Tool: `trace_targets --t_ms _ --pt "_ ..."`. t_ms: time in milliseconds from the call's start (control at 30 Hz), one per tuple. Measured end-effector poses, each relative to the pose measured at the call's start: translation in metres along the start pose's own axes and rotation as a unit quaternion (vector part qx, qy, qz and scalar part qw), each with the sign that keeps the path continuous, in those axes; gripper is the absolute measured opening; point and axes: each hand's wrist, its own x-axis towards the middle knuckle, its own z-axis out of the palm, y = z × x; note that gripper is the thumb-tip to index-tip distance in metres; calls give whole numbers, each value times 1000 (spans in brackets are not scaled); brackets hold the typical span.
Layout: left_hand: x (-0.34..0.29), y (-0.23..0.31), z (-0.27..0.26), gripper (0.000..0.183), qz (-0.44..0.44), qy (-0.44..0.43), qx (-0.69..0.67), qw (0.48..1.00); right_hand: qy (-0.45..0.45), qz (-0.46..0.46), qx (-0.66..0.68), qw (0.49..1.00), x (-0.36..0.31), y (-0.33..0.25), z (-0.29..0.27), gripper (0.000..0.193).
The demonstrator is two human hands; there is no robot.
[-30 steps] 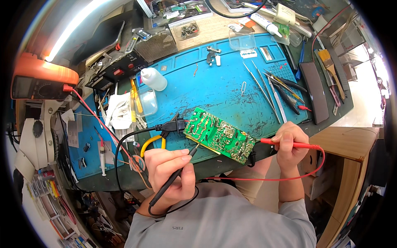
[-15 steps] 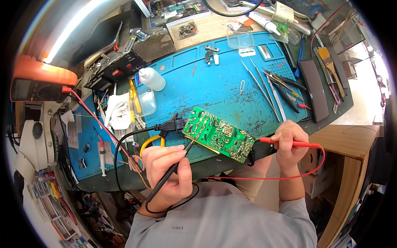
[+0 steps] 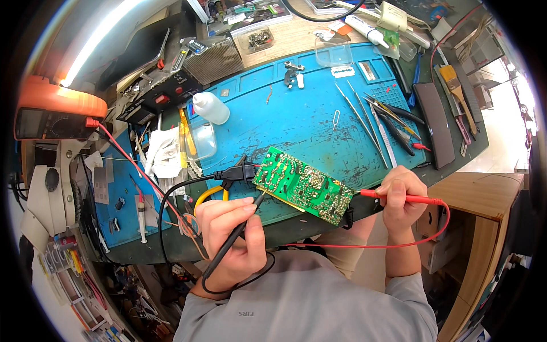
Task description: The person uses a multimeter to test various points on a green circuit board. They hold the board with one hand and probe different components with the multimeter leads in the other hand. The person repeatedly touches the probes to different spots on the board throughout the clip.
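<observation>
A green circuit board (image 3: 305,185), solder side up, lies tilted at the near edge of the blue mat. My left hand (image 3: 233,228) is closed round a black test probe (image 3: 225,249), its tip at the board's near left edge; whether it touches cannot be told. Pinched in my right hand (image 3: 400,196) is a red test probe (image 3: 420,199), whose tip meets the board's right end. A black power plug (image 3: 236,172) adjoins the board's left end. At the far left stands an orange multimeter (image 3: 60,105), a red lead plugged into it.
On the blue mat (image 3: 273,125) are a white squeeze bottle (image 3: 211,108), a clear plastic box (image 3: 203,139), tweezers (image 3: 363,122) and pliers (image 3: 394,125). A dark phone (image 3: 434,125) and a brush (image 3: 457,94) lie at the right. A wooden cabinet (image 3: 476,196) stands beside the bench.
The view has shifted slightly, so most things sit a little further right. The black probe's tip has moved slightly left along the board's near edge. Both hands keep their grips.
</observation>
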Motion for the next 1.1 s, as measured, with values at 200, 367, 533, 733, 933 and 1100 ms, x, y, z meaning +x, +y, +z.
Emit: trace_targets --t_ms 200,367,533,733,933,1100 --pt "3 0 7 24 -16 -10 17 1000 -3 0 -2 1000 0 -1 0 24" --pt "2 1 10 16 -26 -17 22 999 -7 -12 -5 1000 1 0 -1 24" --pt "3 2 10 16 -32 -23 23 999 -9 -8 -4 1000 1 -1 -2 23" --pt "3 1 11 17 -38 -25 30 999 -10 -5 -6 1000 0 -1 -1 23" --pt "4 2 11 17 -41 -26 29 998 -15 -3 -1 1000 -1 1 -3 23" --pt "3 2 15 20 -38 -17 33 999 -11 -1 1 1000 -2 2 -4 23"
